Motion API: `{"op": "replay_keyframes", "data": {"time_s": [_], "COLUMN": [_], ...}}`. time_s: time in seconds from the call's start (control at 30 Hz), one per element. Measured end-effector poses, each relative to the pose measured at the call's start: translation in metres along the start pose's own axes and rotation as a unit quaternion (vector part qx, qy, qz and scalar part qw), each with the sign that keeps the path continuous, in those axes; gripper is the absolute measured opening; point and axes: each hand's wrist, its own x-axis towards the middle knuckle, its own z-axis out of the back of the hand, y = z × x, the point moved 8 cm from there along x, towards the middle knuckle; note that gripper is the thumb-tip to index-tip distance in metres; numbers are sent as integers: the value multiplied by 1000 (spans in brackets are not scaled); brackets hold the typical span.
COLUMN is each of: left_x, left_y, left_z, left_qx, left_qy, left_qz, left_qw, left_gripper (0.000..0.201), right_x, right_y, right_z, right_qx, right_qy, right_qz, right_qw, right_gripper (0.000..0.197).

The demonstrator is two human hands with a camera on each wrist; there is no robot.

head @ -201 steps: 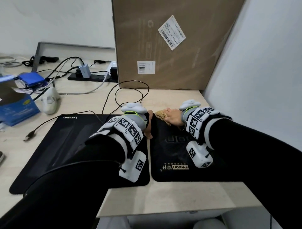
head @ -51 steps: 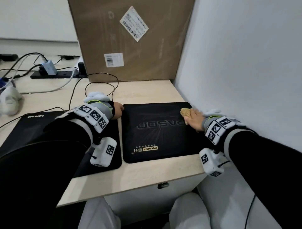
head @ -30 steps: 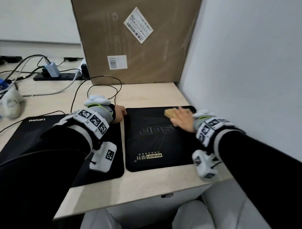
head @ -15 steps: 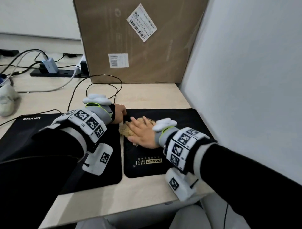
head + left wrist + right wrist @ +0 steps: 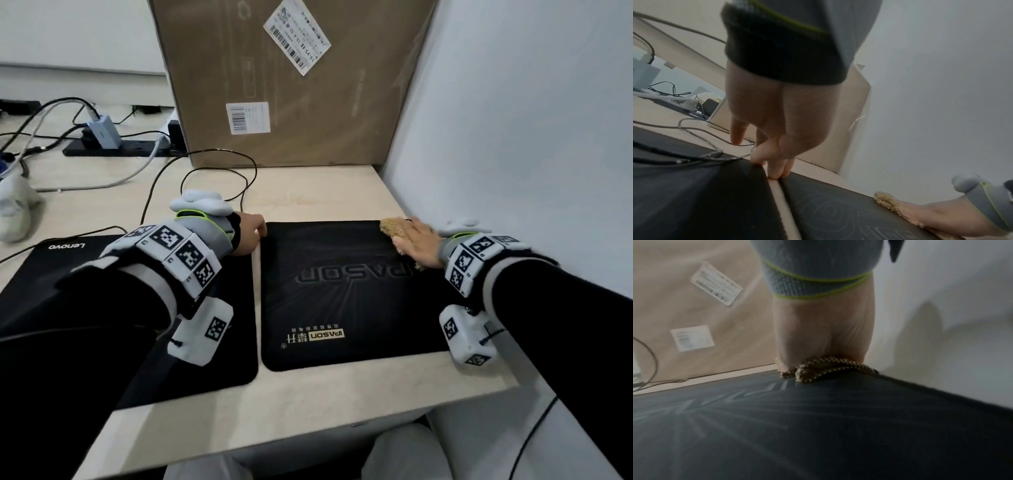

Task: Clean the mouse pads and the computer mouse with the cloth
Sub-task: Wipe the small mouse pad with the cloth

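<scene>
Two black mouse pads lie side by side on the desk, a Lenovo pad (image 5: 236, 301) on the left and an IPASON pad (image 5: 342, 291) on the right. My right hand (image 5: 409, 236) lies flat on a tan cloth (image 5: 392, 226) and presses it onto the IPASON pad's far right corner, beside the wall. My left hand (image 5: 258, 226) rests its straight fingertips (image 5: 774, 172) in the gap between the pads at their far corners, holding nothing. A white rounded object (image 5: 13, 212) at the far left may be the mouse; I cannot tell.
A big cardboard box (image 5: 291, 85) stands behind the pads, and a white wall (image 5: 513, 137) runs close along the right. A black cable (image 5: 219, 161) loops behind my left hand. A power strip (image 5: 113, 145) with plugs and several cables lies at the back left.
My right hand has swept the cloth from the left middle of the IPASON pad to its far right corner. My left hand has stayed at the gap between the pads.
</scene>
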Motion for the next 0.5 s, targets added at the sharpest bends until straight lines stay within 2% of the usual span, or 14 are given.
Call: {"op": "replay_keyframes", "data": {"time_s": [0.13, 0.23, 0.43, 0.5], "left_x": [-5, -11, -26, -30], "left_y": [-1, -3, -8, -10], "left_z": [0, 0, -7, -9], "left_qx": [-15, -29, -47, -43], "left_qy": [-14, -15, -14, -1], "left_qz": [5, 7, 11, 10], "left_qw": [1000, 999, 999, 999], "left_gripper": [34, 34, 39, 45], "right_x": [-26, -56, -126, -130], "right_y": [13, 54, 167, 183], "right_z": [-6, -8, -24, -35], "right_qx": [-25, -49, -60, -45], "right_qy": [-11, -32, -3, 27], "right_qz": [5, 59, 211, 234], "right_qw": [1000, 997, 976, 971], "right_gripper": [58, 57, 56, 57]}}
